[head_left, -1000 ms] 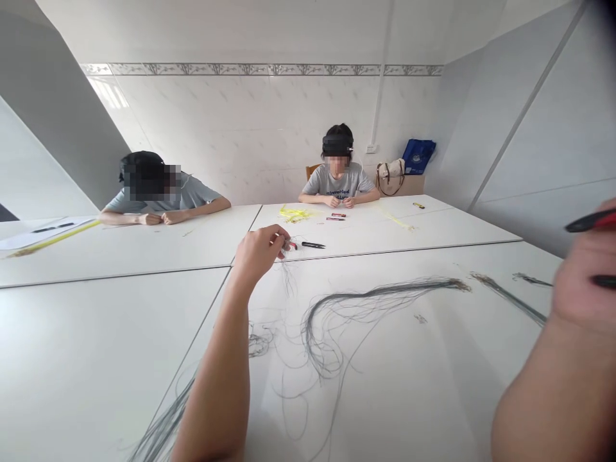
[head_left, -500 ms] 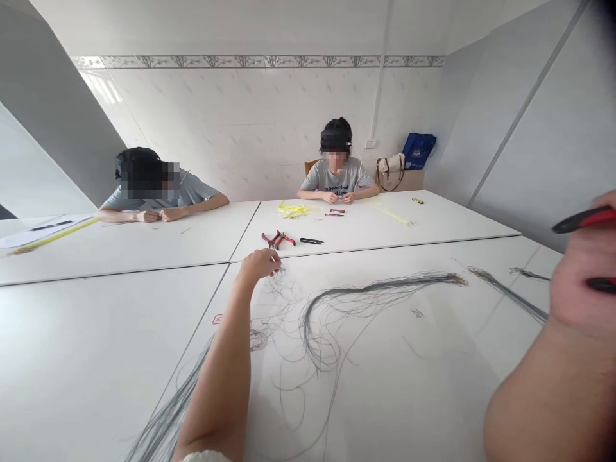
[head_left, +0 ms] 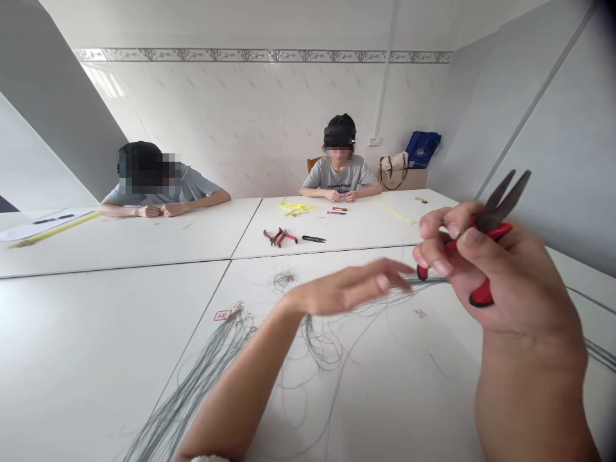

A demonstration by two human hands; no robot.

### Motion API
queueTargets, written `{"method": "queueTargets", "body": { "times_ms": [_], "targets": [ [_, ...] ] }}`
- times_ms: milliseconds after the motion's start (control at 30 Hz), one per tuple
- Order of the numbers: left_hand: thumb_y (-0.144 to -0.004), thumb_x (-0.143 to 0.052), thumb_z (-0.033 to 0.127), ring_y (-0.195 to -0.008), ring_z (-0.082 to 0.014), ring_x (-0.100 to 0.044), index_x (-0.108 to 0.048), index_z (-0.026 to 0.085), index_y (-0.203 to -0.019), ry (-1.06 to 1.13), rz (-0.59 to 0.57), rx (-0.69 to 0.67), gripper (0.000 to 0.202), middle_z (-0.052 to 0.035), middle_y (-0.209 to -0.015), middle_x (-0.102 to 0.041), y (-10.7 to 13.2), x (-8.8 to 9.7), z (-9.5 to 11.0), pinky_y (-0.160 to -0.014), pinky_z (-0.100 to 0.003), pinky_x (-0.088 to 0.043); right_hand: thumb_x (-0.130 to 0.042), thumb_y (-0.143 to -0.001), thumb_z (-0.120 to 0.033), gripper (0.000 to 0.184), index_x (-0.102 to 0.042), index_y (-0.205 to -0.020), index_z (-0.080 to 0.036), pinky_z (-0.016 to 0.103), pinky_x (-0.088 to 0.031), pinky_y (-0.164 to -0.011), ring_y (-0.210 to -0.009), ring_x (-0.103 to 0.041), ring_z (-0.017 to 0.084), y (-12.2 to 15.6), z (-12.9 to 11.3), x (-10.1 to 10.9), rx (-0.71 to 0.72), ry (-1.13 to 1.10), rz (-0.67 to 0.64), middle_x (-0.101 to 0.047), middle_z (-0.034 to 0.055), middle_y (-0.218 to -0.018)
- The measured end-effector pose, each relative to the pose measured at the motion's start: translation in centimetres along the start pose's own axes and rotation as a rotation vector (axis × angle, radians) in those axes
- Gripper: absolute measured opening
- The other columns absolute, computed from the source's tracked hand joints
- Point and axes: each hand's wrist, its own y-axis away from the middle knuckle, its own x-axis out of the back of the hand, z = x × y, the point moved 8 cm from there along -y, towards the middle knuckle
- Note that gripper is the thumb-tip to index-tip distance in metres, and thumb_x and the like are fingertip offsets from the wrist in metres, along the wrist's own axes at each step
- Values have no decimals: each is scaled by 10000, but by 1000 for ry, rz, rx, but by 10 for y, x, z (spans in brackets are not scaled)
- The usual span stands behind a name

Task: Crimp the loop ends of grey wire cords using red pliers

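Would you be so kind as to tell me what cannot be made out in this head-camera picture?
All in the head view:
- The red-handled hand tool: the right hand hides its pivot, so its exact type is unclear.
- The left hand: its blur hides whether it touches the grey wires.
- The grey wire bundle: the bottom edge cuts it off.
- The small red-marked label: too small to read.

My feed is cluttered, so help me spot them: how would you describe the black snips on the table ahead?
On the far white table, in front of the seated person in a grey T-shirt, lie two red-handled pliers. Just to their right are the snips, slim and all black, with no red on them.
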Motion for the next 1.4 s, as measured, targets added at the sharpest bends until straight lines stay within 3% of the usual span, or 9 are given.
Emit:
{"method": "queueTargets", "body": {
  "times_ms": [167,333,500,633,767,900,1067,1233,1400],
  "targets": [
    [-1059,-419,449,-465,-118,-497,-731,220,-982,189,-263,6,395,-7,-586,-580,25,-29,36,-608,-293,-549,-731,-900,-315,202,-590,-778,-237,317,-470,-595,-615,-478,123,-13,8,27,13,-50,162,-503,11,-805],
    [-1035,-409,574,-327,-117,-503,-701,324,-944,231,610,-284,395,70,-442,-527,77,69,55,-546,-319,-604,-792,-832,-301,183,-627,-816,-224,294,-456,-540,-646,-491,128,-25,28,42,13,-46,276,-521,17,-828],
    [-1089,-292,420,-1308,-138,-614,-588,467,-1315,-141,1323,-407,375,118,-1383,-655,128,116,66,-1086,-341,-547,-775,-847,-307,163,-647,-833,-208,289,-465,-565,-644,-527,127,-29,38,31,-14,48,181,-547,1,-763],
    [-1074,-376,316,-1529,-202,-352,-664,365,-1271,-784,1269,-308,353,70,-1593,-463,104,106,68,-1281,-461,-309,-754,-872,-302,137,-656,-845,-211,293,-469,-581,-646,-527,125,-25,28,24,32,52,129,-552,0,-769],
    [-1017,-428,237,-1126,-272,-689,-733,221,-1110,-1244,929,101,320,-65,-1004,-764,67,100,32,-1237,-630,-248,-757,-864,-293,156,-633,-821,-208,294,-469,-590,-651,-514,121,-23,18,29,107,9,183,-535,-5,-783],
    [-1037,-390,336,-538,-165,-567,-706,217,-933,-705,760,339,353,31,-516,-520,71,108,-5,-825,-421,-576,-742,-868,-310,165,-618,-828,-209,287,-460,-590,-654,-516,122,-25,23,40,124,60,272,-539,-9,-778],
    [-1024,-467,494,-289,-77,-313,-534,234,-742,238,564,-160,389,85,-416,-423,70,90,22,-445,-249,-501,-687,-896,-313,136,-610,-858,-208,268,-413,-603,-634,-495,117,-32,42,33,53,317,205,-546,-27,-706],
    [-1027,-482,440,-965,-165,-736,-626,282,-937,195,1139,-400,232,-31,-1099,-750,90,103,45,-927,-337,-600,-632,-919,-315,140,-592,-855,-197,253,-358,-585,-621,-450,103,-27,53,-11,-67,413,-77,-527,-33,-701],
    [-1063,-382,350,-1450,-245,-460,-677,259,-1166,-483,949,-237,326,-47,-1519,-550,52,70,55,-1249,-520,-303,-599,-942,-293,156,-557,-821,-205,245,-325,-563,-619,-425,96,-16,45,-42,-38,385,-194,-525,-38,-708]
  ]
}}
